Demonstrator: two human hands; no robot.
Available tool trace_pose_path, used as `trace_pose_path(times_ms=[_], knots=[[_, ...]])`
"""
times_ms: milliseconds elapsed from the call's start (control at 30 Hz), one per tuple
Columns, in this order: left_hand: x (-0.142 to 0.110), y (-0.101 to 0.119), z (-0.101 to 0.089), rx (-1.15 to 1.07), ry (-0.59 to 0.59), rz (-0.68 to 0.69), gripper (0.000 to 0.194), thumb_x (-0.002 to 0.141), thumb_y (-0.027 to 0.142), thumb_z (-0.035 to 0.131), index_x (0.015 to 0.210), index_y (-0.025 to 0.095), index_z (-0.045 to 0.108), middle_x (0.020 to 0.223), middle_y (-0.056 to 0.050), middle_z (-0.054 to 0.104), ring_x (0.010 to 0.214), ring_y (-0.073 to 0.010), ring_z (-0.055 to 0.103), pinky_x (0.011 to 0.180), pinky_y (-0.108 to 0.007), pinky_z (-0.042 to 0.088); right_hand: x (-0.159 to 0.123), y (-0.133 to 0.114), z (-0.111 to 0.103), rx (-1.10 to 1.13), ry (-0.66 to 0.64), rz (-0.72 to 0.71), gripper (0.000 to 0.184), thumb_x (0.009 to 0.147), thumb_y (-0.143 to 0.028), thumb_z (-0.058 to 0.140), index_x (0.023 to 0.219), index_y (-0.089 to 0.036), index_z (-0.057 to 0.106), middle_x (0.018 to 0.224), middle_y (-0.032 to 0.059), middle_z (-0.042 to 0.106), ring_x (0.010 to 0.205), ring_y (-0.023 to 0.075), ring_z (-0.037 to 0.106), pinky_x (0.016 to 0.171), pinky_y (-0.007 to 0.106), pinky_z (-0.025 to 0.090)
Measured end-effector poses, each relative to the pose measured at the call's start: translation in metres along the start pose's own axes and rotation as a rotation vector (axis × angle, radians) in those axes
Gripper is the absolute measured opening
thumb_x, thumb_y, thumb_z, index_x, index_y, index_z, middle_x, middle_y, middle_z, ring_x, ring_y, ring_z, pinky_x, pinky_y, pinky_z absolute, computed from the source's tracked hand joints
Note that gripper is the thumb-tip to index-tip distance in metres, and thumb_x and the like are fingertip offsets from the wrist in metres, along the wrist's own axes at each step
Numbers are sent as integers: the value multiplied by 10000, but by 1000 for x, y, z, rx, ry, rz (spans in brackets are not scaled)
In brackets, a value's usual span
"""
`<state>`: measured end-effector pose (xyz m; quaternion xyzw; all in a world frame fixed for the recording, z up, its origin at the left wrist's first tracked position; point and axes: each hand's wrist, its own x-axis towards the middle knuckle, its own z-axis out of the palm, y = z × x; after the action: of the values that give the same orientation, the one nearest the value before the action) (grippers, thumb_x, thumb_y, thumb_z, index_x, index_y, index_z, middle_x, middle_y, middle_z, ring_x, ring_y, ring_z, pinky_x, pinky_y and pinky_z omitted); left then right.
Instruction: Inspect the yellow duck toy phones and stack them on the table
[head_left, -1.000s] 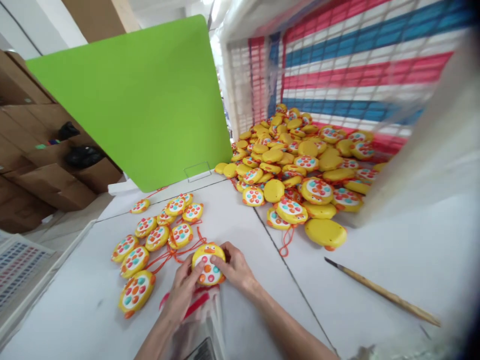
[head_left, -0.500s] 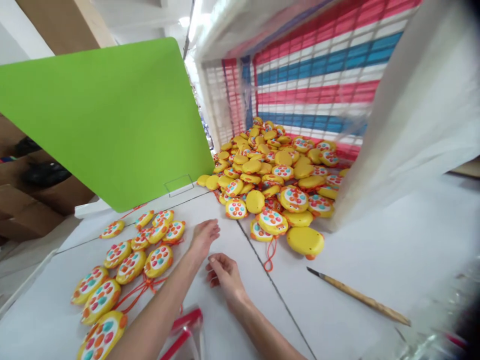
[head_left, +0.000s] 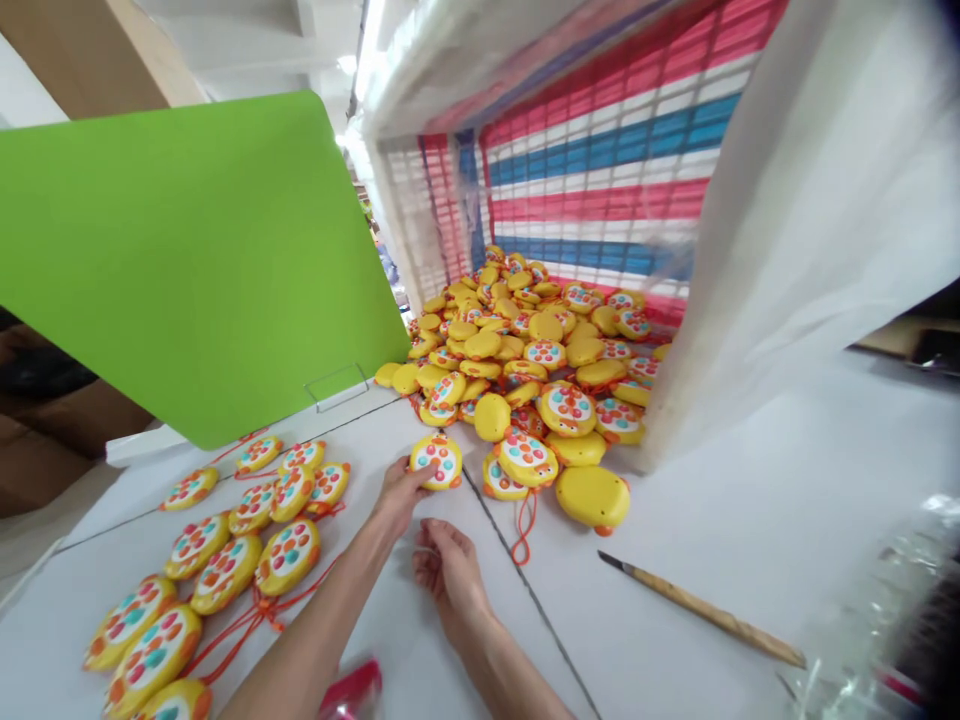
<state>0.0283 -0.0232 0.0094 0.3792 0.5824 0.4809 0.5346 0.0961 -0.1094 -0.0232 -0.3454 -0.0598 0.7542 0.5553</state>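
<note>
The left hand (head_left: pixel 397 497) has just come up with a round yellow toy phone (head_left: pixel 436 462) dotted with coloured buttons, where half a second earlier both hands were empty. Its grip is closed on the toy's lower edge, fingers and thumb pressed against the rim, and the toy sits on the white table (head_left: pixel 712 530) right at the front of the heap. The right hand (head_left: pixel 448 572) lies apart and nearer the body, its fingers loosely curled and its grip holding nothing.

The heap of yellow toys (head_left: pixel 517 345) rises against a net bag printed with red, white and blue stripes (head_left: pixel 592 170), and a large toy lying back up (head_left: pixel 592 497) sits at its near edge. An orange cord (head_left: pixel 523 530) trails from the toy just in front of it. To the left, a group of matching toys (head_left: pixel 225 565) lies face up with their orange cords running between them, beside a bright green board (head_left: pixel 202 270) with a small wire stand (head_left: pixel 336 385) at its foot. To the right, a wooden-handled brush (head_left: pixel 701 622) lies on the table, and a bit of red-edged packaging (head_left: pixel 351 690) shows at the bottom of the view.
</note>
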Motion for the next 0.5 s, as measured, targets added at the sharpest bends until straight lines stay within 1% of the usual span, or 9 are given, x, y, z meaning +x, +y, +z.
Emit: trace_pose_path(times_ms=[100, 167, 200, 267, 333, 400, 500], knots=[[-43, -1, -31, -89, -24, 36, 375, 559, 249, 798, 839, 119, 585, 797, -71, 682, 740, -192, 651, 665, -285, 512, -2, -3, -1, -21, 35, -63, 390, 581, -469, 730, 770, -161, 583, 698, -13, 604, 515, 87, 536, 419, 178, 386], [-68, -3, -47, -129, -14, 43, 394, 556, 254, 796, 864, 126, 585, 840, -82, 688, 779, -207, 654, 683, -295, 519, -4, -7, -1, -116, 11, -141, 380, 651, -488, 680, 832, -162, 607, 793, 19, 632, 613, 110, 566, 462, 181, 406], [-79, -4, -54, -146, -2, 45, 399, 561, 251, 792, 880, 131, 585, 855, -83, 689, 787, -209, 655, 683, -294, 521, -6, -9, -1, -187, -24, -177, 386, 678, -495, 660, 869, -161, 618, 830, 33, 642, 657, 122, 576, 482, 184, 412], [-97, -7, -63, -174, 29, 50, 402, 572, 235, 784, 910, 144, 586, 871, -72, 689, 790, -200, 655, 683, -285, 524, -8, -11, -1, -339, -139, -207, 404, 695, -493, 655, 917, -156, 637, 828, 44, 653, 675, 132, 577, 507, 192, 413], [-112, -9, -69, -184, 58, 66, 395, 583, 220, 774, 927, 156, 591, 862, -54, 686, 789, -189, 652, 687, -277, 524, -11, -11, 0, -450, -256, -195, 409, 674, -474, 687, 918, -147, 650, 742, 27, 645, 608, 119, 555, 503, 197, 399], [-124, -10, -74, -179, 80, 84, 384, 586, 205, 769, 927, 164, 598, 843, -41, 679, 791, -185, 648, 693, -279, 524, -12, -7, 0, -514, -330, -186, 413, 656, -463, 709, 912, -143, 653, 693, 13, 636, 560, 110, 536, 493, 202, 387], [-135, -11, -80, -171, 77, 79, 360, 600, 219, 764, 920, 175, 606, 871, -48, 676, 792, -191, 650, 686, -291, 527, -15, -2, -1, -563, -411, -182, 421, 664, -470, 702, 926, -145, 642, 746, 33, 660, 625, 144, 577, 535, 233, 424]])
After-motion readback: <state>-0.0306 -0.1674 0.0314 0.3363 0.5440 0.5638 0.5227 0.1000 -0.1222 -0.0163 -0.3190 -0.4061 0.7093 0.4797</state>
